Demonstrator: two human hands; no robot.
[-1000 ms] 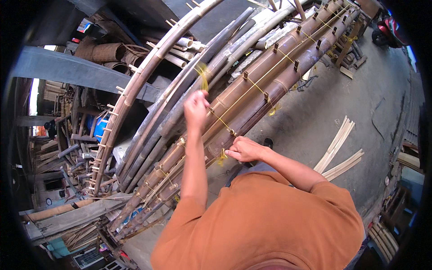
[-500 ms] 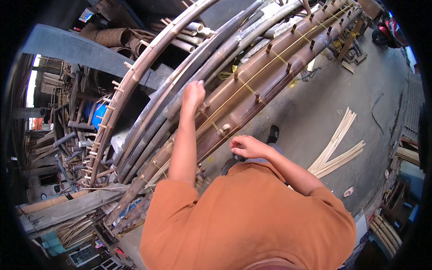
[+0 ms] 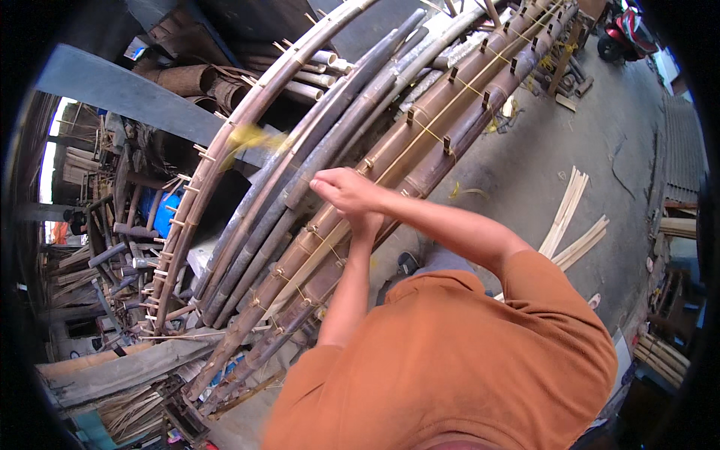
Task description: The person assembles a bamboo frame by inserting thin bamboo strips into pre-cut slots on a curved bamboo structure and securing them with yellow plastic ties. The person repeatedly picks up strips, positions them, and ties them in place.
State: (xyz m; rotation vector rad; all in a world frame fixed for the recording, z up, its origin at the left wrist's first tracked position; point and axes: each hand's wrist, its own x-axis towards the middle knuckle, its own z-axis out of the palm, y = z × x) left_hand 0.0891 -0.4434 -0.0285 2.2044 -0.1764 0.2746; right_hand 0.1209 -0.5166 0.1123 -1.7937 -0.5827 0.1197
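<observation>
My right hand is closed in a fist above a pair of long brown bamboo poles. Beneath it, my left hand is mostly covered, its fingers out of sight, and my forearms cross there. Whatever the fist may hold does not show. Yellow cord ties the two poles together at intervals, beside short dark pegs that stand up from them. A pale split strip lies along the gap between the poles. Up and left of my hands, a loose yellow strand is smeared by motion.
Left of the poles, a curved bamboo piece with pale pegs arches beside several grey poles. Pale split strips lie on the concrete floor at right. A red motorbike stands at the far right.
My right hand has swung from near my lap up and left, over my left hand. My left hand has come down and right. A blurred yellow strand now shows. The view has shifted slightly.
</observation>
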